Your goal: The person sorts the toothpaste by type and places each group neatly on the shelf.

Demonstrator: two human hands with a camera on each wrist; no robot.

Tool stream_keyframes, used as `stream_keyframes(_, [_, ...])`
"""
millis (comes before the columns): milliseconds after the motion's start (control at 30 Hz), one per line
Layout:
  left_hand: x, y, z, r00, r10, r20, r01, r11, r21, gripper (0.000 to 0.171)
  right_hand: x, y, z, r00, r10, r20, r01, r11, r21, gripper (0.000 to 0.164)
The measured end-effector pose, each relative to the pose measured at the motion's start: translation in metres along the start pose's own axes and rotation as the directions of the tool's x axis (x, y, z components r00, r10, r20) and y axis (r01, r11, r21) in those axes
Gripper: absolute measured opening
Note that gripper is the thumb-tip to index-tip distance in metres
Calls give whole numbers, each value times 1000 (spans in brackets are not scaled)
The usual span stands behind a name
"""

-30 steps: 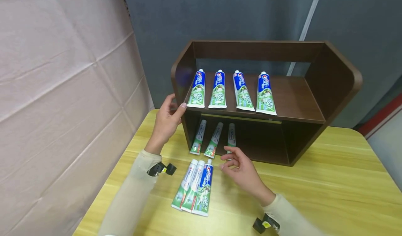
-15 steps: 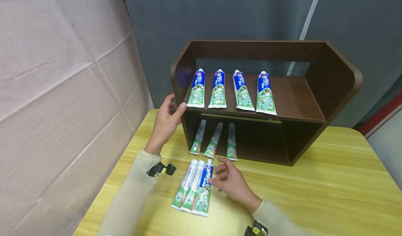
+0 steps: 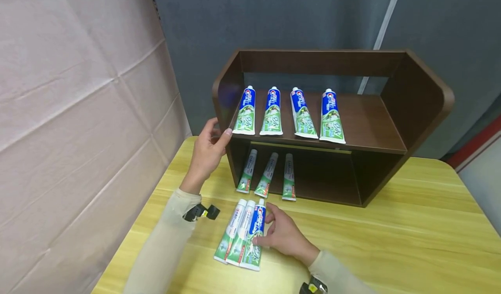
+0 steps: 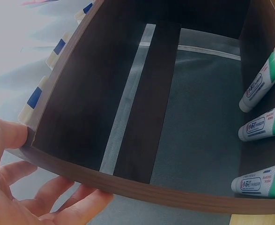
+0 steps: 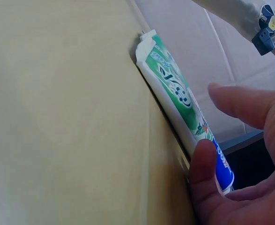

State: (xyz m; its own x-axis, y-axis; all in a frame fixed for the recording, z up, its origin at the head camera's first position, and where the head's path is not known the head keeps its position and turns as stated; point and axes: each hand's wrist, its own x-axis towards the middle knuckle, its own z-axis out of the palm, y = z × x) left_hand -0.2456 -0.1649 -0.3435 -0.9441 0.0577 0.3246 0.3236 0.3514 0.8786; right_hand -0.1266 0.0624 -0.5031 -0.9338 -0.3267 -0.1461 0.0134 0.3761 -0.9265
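Note:
My left hand (image 3: 207, 152) grips the left side panel of a dark brown two-tier shelf (image 3: 362, 122); its thumb lies at the front edge, with the fingers along the outer side. On the table lie a blue-and-green toothpaste tube (image 3: 257, 222) and, overlapping at its left, two white-and-green tubes (image 3: 234, 224). My right hand (image 3: 287, 235) is at the right side of the blue-and-green tube. In the right wrist view the thumb (image 5: 242, 101) stands apart above this tube, while a finger (image 5: 203, 164) is at its lower edge, apparently touching it.
Several blue-and-green tubes (image 3: 272, 111) lie in a row on the upper tier. Three white-and-green tubes (image 3: 288, 178) lie on the lower tier, towards the left. A pale cloth wall (image 3: 98, 111) borders the wooden table (image 3: 426, 233) on the left.
My right hand has moved from the third lower-tier tube down and left to the blue-and-green tube on the table. The left hand stays on the shelf's side.

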Motion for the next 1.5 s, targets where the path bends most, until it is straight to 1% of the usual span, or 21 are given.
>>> stream_keyframes(100, [-1,-1,-1,1000,-8,-5,8,1000,-4,49,4,0,1,1000,-1,11,2,997,-77,124])
stream_keyframes(233, [-2,-2,-2,1000,-16,-12,16,1000,-2,49,9,-1,2,1000,6,9,-4,985,-173,123])
stream_keyframes(300, [-3,-2,-2,1000,-16,-12,16,1000,2,49,10,-2,3,1000,9,5,-8,981,-195,121])
stream_keyframes(400, [-3,-2,-2,1000,-18,-11,18,1000,9,49,11,-2,3,1000,16,-1,-16,981,-193,116])
stream_keyframes(500, [-4,-2,-2,1000,-25,-12,25,1000,16,49,11,-1,4,1000,16,-2,-16,984,-176,110])
stream_keyframes(600, [-3,-3,-2,999,-31,-9,31,999,13,48,9,-1,5,1000,-8,4,8,989,-147,106])
stream_keyframes(767, [-4,-3,-2,999,-36,-8,36,999,15,49,5,1,4,998,-46,39,49,996,-76,106])
stream_keyframes(867, [-5,-4,-2,999,-35,-13,35,999,17,49,2,0,1,996,-51,68,54,998,-33,107])
stream_keyframes(967, [-5,-3,-1,999,-27,-17,28,999,21,49,1,-1,-2,995,-53,85,55,998,-31,107])
stream_keyframes(1133, [-3,0,0,1000,-11,-16,11,1000,22,49,2,1,-5,995,-70,77,72,997,-30,105])
stream_keyframes(1200, [-3,0,0,1000,-9,-15,9,1000,23,49,1,1,-6,995,-69,74,70,997,-11,103])
stream_keyframes(1333, [-1,1,1,1000,-3,-14,3,1000,25,48,-1,3,-7,995,-46,83,40,997,73,102])
stream_keyframes(1500, [0,0,1,1000,1,-10,-1,1000,24,48,-7,2,-9,996,-24,91,7,984,180,98])
